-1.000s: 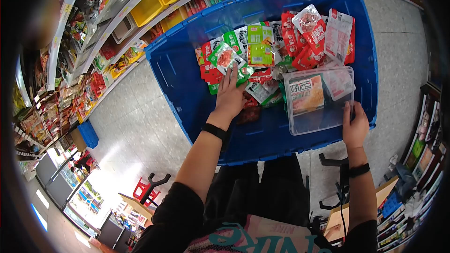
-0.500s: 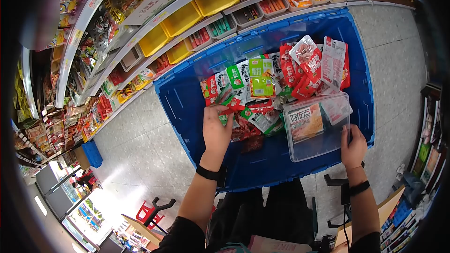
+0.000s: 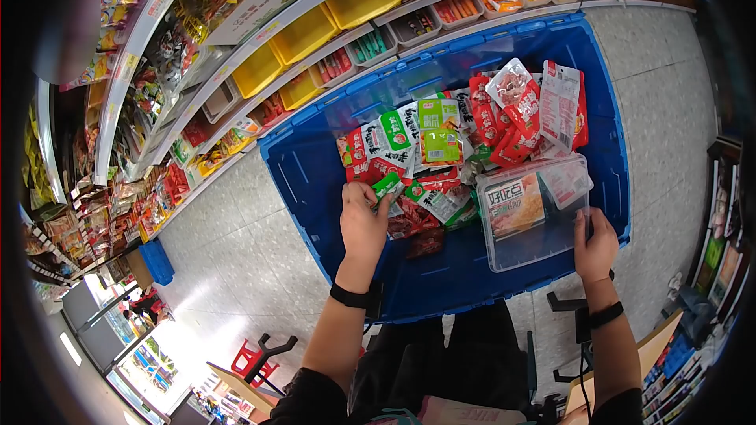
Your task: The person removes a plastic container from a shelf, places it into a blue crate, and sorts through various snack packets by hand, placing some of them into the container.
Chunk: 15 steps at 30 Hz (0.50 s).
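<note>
1. Here's the left hand (image 3: pixel 364 224), pinching a small green-and-white foil packet (image 3: pixel 388 185) over the near-left part of the pile in the big blue plastic crate (image 3: pixel 303 189).
2. Over on the right, the right hand (image 3: pixel 596 244) grips the right edge of a clear rectangular plastic box (image 3: pixel 516 256), at the crate's near-right side.
3. Through that plastic shows a white-and-orange printed packet (image 3: pixel 516 208); inside or underneath, I can't tell.
4. The sorting looks partway, I'd judge: one packet is in the fingers, while many overlap loosely.
5. In the crate, green-and-yellow pouches (image 3: pixel 441 145) lie mid-pile, red glossy pouches (image 3: pixel 516 102) far right, dark red packets (image 3: pixel 425 242) nearer.
6. Beyond the far rim, yellow plastic trays (image 3: pixel 362 4) line the shelf.
</note>
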Each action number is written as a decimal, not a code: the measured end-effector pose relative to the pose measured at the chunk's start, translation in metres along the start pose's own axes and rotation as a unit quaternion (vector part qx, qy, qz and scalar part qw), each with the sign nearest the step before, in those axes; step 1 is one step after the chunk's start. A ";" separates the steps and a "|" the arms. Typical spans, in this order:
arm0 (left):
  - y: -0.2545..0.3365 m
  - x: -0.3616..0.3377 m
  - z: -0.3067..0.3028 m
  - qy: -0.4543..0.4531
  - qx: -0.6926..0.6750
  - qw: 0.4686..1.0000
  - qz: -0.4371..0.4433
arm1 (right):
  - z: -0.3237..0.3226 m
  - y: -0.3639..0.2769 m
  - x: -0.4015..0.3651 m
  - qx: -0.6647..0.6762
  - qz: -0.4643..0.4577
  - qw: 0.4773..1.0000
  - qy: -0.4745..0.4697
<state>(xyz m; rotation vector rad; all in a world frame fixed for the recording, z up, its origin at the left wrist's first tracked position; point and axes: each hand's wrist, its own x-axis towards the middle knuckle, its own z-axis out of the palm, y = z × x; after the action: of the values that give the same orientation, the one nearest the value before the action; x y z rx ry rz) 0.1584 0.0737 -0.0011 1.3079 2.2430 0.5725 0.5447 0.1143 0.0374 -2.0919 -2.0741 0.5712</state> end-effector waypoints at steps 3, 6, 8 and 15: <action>0.000 0.000 0.002 -0.011 0.005 1.000 -0.009 | 0.000 0.000 0.000 0.003 0.002 1.000 0.000; -0.004 -0.001 0.005 -0.017 0.009 1.000 0.002 | -0.001 0.000 0.000 0.005 0.001 1.000 0.000; -0.006 -0.001 0.007 -0.017 0.008 1.000 0.006 | -0.001 0.000 0.000 0.005 0.015 1.000 -0.016; -0.005 0.000 0.007 -0.027 0.009 0.999 0.015 | -0.001 -0.001 0.000 0.001 0.009 1.000 -0.007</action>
<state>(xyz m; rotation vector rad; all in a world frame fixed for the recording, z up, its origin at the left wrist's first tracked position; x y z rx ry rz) 0.1591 0.0725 -0.0098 1.3510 2.1927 0.5231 0.5444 0.1148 0.0383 -2.1147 -2.0637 0.5912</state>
